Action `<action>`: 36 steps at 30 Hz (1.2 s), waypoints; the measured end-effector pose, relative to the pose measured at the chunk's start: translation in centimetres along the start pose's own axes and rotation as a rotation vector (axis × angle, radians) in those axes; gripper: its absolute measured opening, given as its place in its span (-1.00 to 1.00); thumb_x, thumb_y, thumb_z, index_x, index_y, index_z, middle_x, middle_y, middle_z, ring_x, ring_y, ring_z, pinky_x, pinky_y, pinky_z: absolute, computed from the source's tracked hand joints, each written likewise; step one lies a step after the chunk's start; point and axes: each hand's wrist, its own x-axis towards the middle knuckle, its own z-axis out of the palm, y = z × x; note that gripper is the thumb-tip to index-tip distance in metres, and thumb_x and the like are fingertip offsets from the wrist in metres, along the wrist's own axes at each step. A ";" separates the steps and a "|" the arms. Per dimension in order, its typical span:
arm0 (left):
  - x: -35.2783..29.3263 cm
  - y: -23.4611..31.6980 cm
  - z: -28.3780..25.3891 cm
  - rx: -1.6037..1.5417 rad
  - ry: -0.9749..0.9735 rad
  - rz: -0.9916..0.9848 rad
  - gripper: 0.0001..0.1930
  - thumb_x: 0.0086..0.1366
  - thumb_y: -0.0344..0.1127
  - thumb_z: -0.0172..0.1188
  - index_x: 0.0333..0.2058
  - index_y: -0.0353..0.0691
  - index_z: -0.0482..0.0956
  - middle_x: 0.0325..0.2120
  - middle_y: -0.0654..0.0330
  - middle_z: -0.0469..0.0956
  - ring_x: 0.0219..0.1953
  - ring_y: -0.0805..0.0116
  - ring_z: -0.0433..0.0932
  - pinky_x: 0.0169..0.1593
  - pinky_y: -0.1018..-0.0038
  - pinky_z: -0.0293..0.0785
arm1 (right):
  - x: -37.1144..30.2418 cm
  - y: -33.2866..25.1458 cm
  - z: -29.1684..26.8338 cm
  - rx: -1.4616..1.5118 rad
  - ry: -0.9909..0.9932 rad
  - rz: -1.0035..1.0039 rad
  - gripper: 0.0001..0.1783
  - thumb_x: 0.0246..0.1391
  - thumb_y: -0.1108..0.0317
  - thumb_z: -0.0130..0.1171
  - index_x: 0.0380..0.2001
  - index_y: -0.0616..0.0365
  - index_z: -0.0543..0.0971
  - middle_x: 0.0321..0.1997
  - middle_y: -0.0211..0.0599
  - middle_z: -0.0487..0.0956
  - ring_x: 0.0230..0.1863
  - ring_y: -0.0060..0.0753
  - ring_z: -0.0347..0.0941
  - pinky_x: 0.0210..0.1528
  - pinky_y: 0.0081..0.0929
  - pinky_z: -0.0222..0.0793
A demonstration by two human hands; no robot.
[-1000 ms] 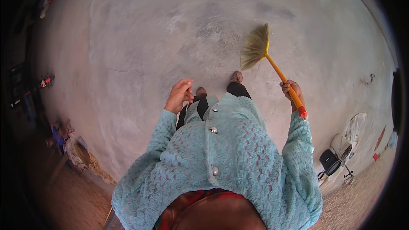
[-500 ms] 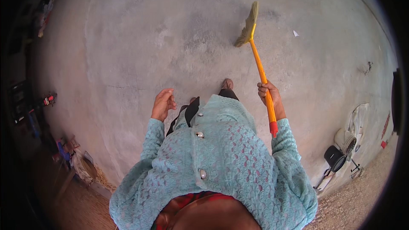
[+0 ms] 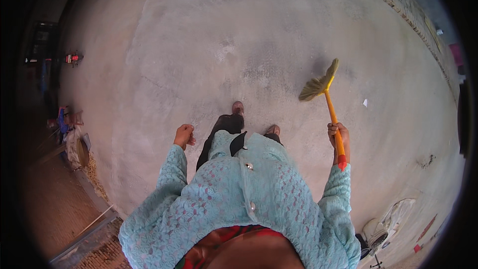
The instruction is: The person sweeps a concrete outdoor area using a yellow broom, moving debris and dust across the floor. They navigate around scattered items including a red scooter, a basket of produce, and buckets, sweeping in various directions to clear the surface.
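A broom [image 3: 331,107] with an orange handle, a yellow neck and a fan of greenish bristles is in my right hand [image 3: 340,133]. My fingers wrap round the handle near its red end cap. The bristle head points away from me, over the floor ahead and to the right; whether it touches the floor I cannot tell. On the left, my left hand [image 3: 184,136] hangs in front of my body with its fingers curled in and nothing visible in them.
Grey concrete floor [image 3: 199,35] spreads around my feet, with a small white scrap [image 3: 365,102] right of the broom. A pale sack [image 3: 398,214] and a bucket [image 3: 374,233] stand at the lower right. At left are a round basket-like container [image 3: 79,152] and brick paving [image 3: 59,209].
My left foot has stepped ahead of my right. The view has shifted, and the broom now appears farther right and closer to me. My left hand's fingers have curled in more.
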 end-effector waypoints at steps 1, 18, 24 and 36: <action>1.0 -0.9 -0.7 -0.008 0.028 -0.032 -0.81 0.07 -0.27 -0.06 -0.37 -0.24 0.35 -0.70 0.24 0.31 -0.77 0.37 0.36 -0.76 0.46 0.34 | 0.8 -0.5 1.8 -0.040 0.014 -0.028 -0.90 -0.15 0.56 -0.18 -0.48 0.31 0.18 -0.63 -0.38 0.23 -0.72 -0.71 0.17 -0.70 -0.80 0.19; 19.5 4.3 -1.9 -0.219 -0.065 -0.175 -0.80 0.07 -0.27 -0.06 -0.34 -0.22 0.35 -0.68 0.22 0.32 -0.74 0.35 0.39 -0.73 0.41 0.38 | 12.8 9.7 29.5 -0.110 -0.189 0.030 -0.74 -0.15 0.63 -0.17 -0.30 0.22 0.18 -0.52 -0.34 0.19 -0.70 -0.74 0.11 -0.73 -0.83 0.13; 20.0 10.1 -4.0 -0.207 0.012 -0.125 -0.81 0.07 -0.29 -0.06 -0.33 -0.18 0.37 -0.69 0.25 0.32 -0.75 0.40 0.39 -0.74 0.48 0.37 | 24.0 12.7 33.0 -0.083 -0.328 0.307 -0.82 -0.15 0.60 -0.12 -0.38 0.35 0.21 -0.54 -0.33 0.25 -0.69 -0.74 0.13 -0.72 -0.84 0.13; 16.0 8.7 -2.8 -0.129 0.101 -0.426 -0.78 0.03 -0.29 -0.07 -0.33 -0.22 0.37 -0.68 0.17 0.31 -0.72 0.25 0.41 -0.70 0.32 0.41 | 35.1 1.4 27.6 0.326 -0.240 0.415 -0.82 -0.14 0.57 -0.18 -0.41 0.45 0.16 -0.53 -0.28 0.23 -0.69 -0.66 0.20 -0.67 -0.77 0.18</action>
